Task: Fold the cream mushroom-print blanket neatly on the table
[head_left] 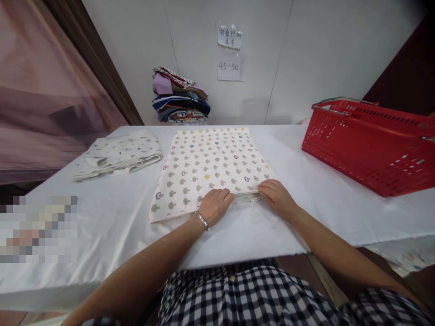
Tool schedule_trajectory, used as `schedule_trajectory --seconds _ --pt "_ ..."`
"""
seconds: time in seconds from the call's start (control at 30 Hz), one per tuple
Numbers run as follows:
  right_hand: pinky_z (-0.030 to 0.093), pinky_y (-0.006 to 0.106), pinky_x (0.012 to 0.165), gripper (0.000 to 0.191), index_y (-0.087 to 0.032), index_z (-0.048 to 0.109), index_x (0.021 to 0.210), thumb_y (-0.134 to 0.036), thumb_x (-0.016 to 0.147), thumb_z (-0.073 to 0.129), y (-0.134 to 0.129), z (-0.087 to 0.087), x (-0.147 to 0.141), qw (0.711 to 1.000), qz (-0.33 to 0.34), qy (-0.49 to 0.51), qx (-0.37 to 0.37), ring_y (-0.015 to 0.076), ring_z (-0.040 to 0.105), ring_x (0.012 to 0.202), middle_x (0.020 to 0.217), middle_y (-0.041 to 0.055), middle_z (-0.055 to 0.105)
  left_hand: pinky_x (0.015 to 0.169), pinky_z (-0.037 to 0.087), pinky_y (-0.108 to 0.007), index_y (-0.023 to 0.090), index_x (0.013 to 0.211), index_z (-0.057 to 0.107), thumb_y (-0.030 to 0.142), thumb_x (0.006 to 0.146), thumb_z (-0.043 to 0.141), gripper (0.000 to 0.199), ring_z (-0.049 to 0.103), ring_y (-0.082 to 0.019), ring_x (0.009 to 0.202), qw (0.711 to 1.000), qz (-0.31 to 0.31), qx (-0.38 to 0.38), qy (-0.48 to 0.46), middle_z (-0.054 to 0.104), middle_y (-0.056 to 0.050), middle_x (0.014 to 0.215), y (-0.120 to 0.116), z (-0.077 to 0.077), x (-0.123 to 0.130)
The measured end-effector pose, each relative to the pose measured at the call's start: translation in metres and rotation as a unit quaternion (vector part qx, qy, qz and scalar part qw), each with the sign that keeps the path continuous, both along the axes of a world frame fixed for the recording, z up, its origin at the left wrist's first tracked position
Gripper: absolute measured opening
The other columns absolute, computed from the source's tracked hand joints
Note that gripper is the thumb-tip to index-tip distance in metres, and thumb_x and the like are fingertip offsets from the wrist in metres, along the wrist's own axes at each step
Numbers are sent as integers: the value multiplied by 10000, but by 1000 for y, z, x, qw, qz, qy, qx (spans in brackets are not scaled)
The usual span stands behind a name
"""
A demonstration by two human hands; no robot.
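I see a large white cloth (217,158) printed with mushroom shapes lying flat just ahead of the hands. At its near edge the left hand (215,207) bends knuckles-up and the right hand (279,199) angles into the corner, fingers narrowed; thumbs hidden, I cannot tell whether either grips. Well beyond both, an upper paper (229,37) bears handwritten Chinese characters, a lower paper (230,74) "45-50".

light: soft, even, fairly bright | shadows: faint, one low on the wall (316,68) | edges: wide-angle stretch, red basket (370,151) skewed, upper-right corner dark | detail: slightly soft, mosaic block (coarse squares) over left side of bench (112,222)
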State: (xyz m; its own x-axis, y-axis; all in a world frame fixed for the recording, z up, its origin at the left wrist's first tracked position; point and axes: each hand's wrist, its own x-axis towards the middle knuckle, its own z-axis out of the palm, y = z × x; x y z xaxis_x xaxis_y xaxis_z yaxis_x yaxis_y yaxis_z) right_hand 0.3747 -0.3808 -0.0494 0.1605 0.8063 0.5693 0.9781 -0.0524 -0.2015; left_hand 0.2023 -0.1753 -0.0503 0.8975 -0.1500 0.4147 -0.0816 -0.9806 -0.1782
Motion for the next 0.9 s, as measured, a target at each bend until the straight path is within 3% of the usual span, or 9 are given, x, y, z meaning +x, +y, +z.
schedule_trajectory --seconds 0.17,0.3,0.5,0.73,0.9 --pt "433 376 774 248 -207 649 936 -169 910 405 1 -2 0 999 -8 -18 -51 210 534 891 943 84 638 617 385 -320 192 850 558 80 878 370 221 509 -175 762 998 -10 -13 55 567 -64 916 -2 -3 -2" --pt "430 363 751 254 -207 654 942 -184 919 402 1 -3 0 998 -5 -18 -58 203 528 861 916 81 636 649 408 -331 199 893 581 122 890 385 211 520 -183 830 998 8 -23 56 574 -68 1073 -6 -3 -1" --pt "431 368 747 271 -205 650 969 -213 927 382 1 -7 3 998 1 -13 -55 204 529 854 920 86 640 699 427 -344 187 795 597 160 888 423 200 529 -193 914 996 -4 -53 65 548 -66 1201 -9 1 6" --pt "424 365 754 263 -191 635 977 -213 919 379 0 -2 -2 998 6 -5 -62 204 521 860 915 87 635 803 436 -351 169 841 589 101 895 355 249 523 -193 988 996 -28 -80 13 590 -77 1108 -10 0 5" --pt "411 370 770 222 -192 618 1017 -242 881 449 0 4 -7 996 29 -4 -88 212 528 886 947 87 620 810 430 -358 160 863 569 91 892 342 239 541 -184 931 993 -43 -106 1 598 -86 1020 -10 -5 5"
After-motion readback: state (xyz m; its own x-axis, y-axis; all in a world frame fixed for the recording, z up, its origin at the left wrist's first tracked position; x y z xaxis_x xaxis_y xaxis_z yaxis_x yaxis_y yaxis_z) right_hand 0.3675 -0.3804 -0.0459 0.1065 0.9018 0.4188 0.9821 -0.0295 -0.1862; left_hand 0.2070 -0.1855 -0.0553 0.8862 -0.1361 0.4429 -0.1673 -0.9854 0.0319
